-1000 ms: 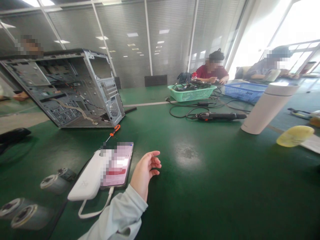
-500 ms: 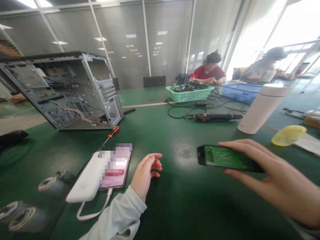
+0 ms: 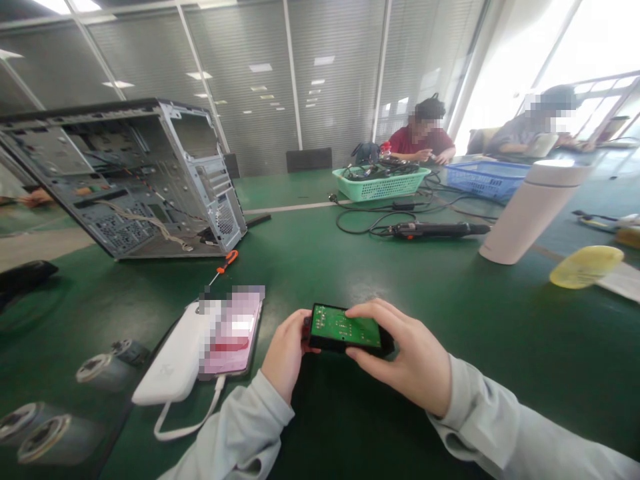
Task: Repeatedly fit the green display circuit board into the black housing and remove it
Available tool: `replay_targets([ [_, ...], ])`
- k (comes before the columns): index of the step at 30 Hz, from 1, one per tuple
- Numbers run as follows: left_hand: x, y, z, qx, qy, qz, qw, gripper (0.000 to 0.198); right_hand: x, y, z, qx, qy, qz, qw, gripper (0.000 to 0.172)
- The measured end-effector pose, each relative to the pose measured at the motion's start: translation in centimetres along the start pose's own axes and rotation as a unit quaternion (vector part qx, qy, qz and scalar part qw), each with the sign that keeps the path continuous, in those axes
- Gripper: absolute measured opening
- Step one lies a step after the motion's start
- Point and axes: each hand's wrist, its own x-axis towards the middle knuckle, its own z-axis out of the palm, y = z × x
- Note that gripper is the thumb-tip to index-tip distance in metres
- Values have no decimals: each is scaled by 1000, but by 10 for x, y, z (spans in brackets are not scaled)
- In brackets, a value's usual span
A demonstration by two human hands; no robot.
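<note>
At green table | hands on black-cased circuit board | green side showing

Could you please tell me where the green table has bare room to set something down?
Bare tabletop shows between the black corded tool and the right hand, and again between the yellow object and the right sleeve. It is crowded at left, with the phone, white power bank and metal cylinders, and farther back around the green basket.

This seemed a workshop within an office room: an opened computer case stood near the tabletop's left edge, a basket of cables near its far edge, and partitions with blinds rose behind
</note>
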Motion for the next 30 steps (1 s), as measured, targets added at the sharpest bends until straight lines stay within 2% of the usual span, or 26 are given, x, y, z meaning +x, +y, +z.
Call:
replay_targets([
  [2,-1,0,-1,5,1,-3,1000,22,-1,1,0,23,-5,28,999,27],
  [4,-2,1,-1,6,2,-18,1000,27,-1,2,3,91,-15,85,992,32],
  [6,-2,2,0,9,-3,-32,999,33,0,2,8,203,-38,170,963,42],
  [7,-2,2,0,10,-8,-35,999,34,1,2,9,269,-48,220,936,48],
  [9,-1,2,0,12,-21,-36,999,35,4,1,11,388,-63,314,864,54],
  [12,-1,2,0,13,-27,-37,999,36,7,-2,9,502,-103,410,754,47],
  [14,-2,3,1,16,-26,-32,999,37,8,-4,6,557,-164,445,682,45],
  [16,-3,5,1,17,-30,-21,999,37,9,-5,4,603,-206,465,614,53],
  [18,-6,7,2,19,-30,-13,999,36,10,-5,4,629,-208,477,577,55],
  [22,-7,9,2,24,-21,-11,999,34,13,-5,6,647,-158,501,553,47],
  [26,-6,9,2,14,-8,-18,1000,33,13,-4,5,652,-134,492,561,47],
  [28,-6,8,2,6,-2,-13,1000,33,11,-2,6,638,-129,471,595,42],
  [30,-6,9,2,6,6,-4,1000,36,7,2,8,602,-117,420,670,42],
])
